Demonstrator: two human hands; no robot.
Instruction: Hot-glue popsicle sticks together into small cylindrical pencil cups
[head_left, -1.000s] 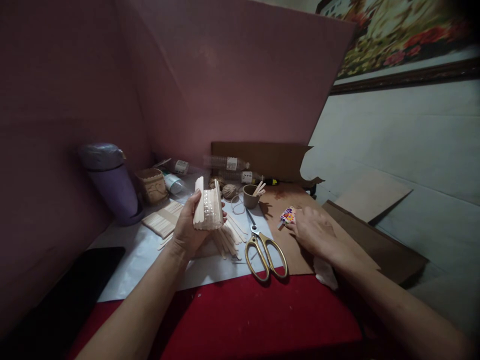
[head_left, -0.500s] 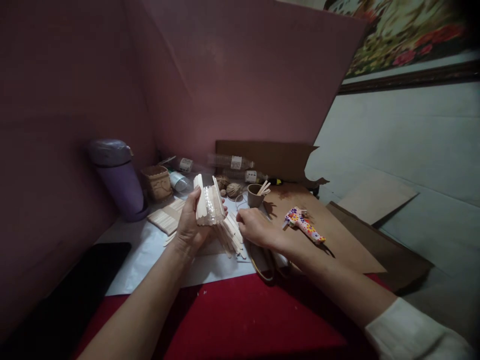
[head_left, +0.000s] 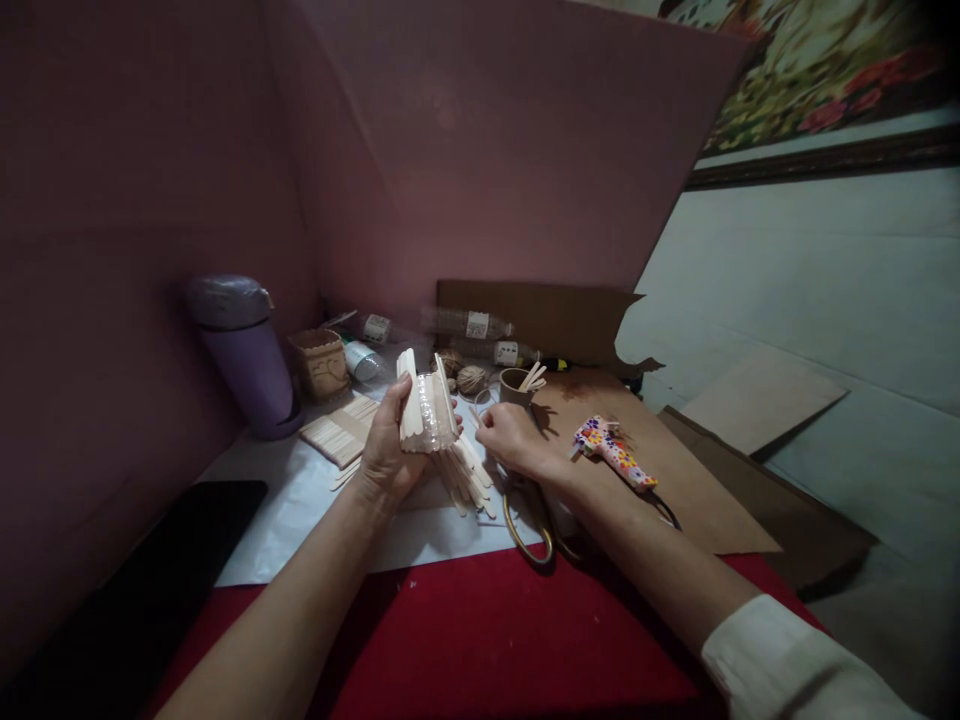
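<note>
My left hand (head_left: 388, 448) grips a cut clear plastic bottle (head_left: 433, 412) with wooden craft sticks (head_left: 411, 415) standing along its sides; a bare strip of plastic faces me. My right hand (head_left: 514, 438) is closed, thumb against fingers, just to the right of the bottle and apart from it. Something thin and pale may be at its fingertips, too small to make out. Loose craft sticks (head_left: 469, 485) lie fanned out below the two hands. Under my right wrist are scissors (head_left: 544, 553) with brass-coloured handles, their blades partly hidden.
A flowered glue gun (head_left: 615, 457) lies on cardboard (head_left: 697, 510) at the right. Behind stand a cup (head_left: 513, 385) with sticks, twine balls (head_left: 472, 378) and plastic bottles (head_left: 480, 324). Leftward are banded sticks (head_left: 337, 432), a decorated pot (head_left: 319, 365) and a purple tumbler (head_left: 247, 365).
The view has shifted slightly, moving the scene a little to the right. My right hand has risen slightly and drawn closer to the bottle. My left hand keeps its grip.
</note>
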